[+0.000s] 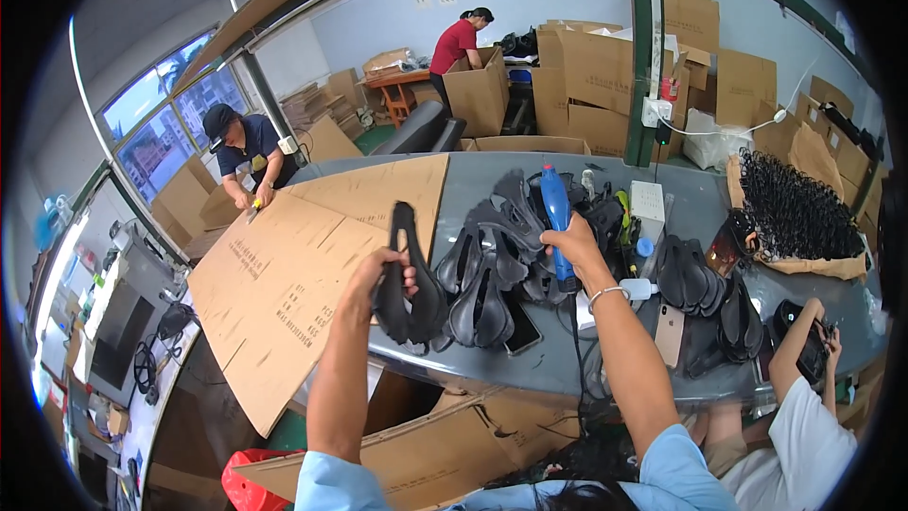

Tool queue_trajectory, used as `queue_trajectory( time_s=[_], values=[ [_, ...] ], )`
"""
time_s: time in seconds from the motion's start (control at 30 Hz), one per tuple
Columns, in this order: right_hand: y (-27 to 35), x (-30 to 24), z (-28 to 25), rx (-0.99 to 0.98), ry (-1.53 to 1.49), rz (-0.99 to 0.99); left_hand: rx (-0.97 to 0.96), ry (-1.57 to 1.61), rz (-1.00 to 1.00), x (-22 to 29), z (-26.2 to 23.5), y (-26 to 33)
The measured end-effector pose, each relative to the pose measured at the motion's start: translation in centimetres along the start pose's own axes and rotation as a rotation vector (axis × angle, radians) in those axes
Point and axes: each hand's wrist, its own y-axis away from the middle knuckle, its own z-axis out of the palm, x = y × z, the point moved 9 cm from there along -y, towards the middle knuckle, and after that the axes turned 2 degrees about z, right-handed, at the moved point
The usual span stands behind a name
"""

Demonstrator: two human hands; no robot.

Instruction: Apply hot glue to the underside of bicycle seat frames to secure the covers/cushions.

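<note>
The left hand [380, 270] is closed around a black moulded shoe part [407, 274], probably an insole or sole piece, though the fisheye view leaves its exact kind uncertain; it holds the part at mid-length, with the long axis running away from the person and the narrow end pointing toward the far side of the table. The right hand [570, 244] grips a blue handheld power tool [556, 208] upright, its tip pointing up and away, its dark cord dropping toward the table's near edge. The tool stands to the right of the held part, well apart from it, with a heap of matching black shoe parts [492, 265] lying between the two hands on the grey table [492, 360]. Large cardboard sheets [293, 265] cover the table's left end. At the lower right, another person's hands [821, 336] hold a dark object beside a second stack of black parts [709, 289].
</note>
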Motion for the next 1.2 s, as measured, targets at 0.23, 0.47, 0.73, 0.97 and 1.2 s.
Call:
queue_trajectory(
  time_s=[0.23, 0.47, 0.73, 0.97, 1.2],
  values=[
    [0.8, 4.7, -1.3, 0.171, 0.146, 0.165, 0.19, 0.154, 0.423, 1.9, -1.6, 6.6],
    [13.8, -1.8, 3.3, -0.165, -0.505, 0.093, 0.202, 0.367, 0.53, -4.7, 2.7, 10.4],
    [20.6, -5.3, 3.3, -0.11, -0.509, 0.094, 0.196, 0.223, 0.74, -10.3, 9.0, 16.1],
    [24.5, -6.1, 2.8, -0.326, -0.462, 0.108, -0.171, 0.159, 0.253, -15.5, 7.3, 19.3],
    [28.0, -9.0, 5.9, -0.355, -0.089, -0.091, -0.221, 0.025, 0.316, -13.6, 8.7, 22.4]
  ],
)
